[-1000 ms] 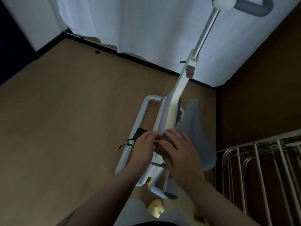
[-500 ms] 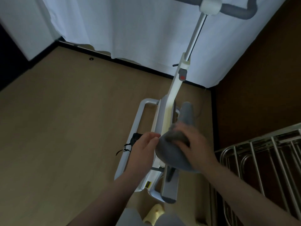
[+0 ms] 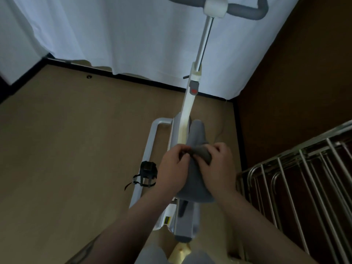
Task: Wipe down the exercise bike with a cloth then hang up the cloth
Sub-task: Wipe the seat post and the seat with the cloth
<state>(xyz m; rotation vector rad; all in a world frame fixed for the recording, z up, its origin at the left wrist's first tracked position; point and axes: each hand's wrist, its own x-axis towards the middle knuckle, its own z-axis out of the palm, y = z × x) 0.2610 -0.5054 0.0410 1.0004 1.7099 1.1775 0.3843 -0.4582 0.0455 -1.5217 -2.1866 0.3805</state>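
Observation:
A white exercise bike (image 3: 187,109) stands below me, its grey handlebars (image 3: 245,11) at the top and its grey saddle (image 3: 197,130) in the middle. Over the saddle, both hands hold a bunched grey cloth (image 3: 202,154). My left hand (image 3: 174,164) pinches the cloth's left end. My right hand (image 3: 217,168) grips the right part with curled fingers. The rear of the saddle is hidden under my hands.
A metal drying rack (image 3: 297,180) stands at the right, close to my right forearm. A black strapped pedal (image 3: 146,173) sticks out left of the bike. White curtains (image 3: 123,35) hang behind, a brown wall (image 3: 304,82) is at right, tan floor (image 3: 66,149) at left.
My right hand slid forward along the saddle, then came back toward the left hand. The cloth, flat under the right palm before, is now bunched between both hands.

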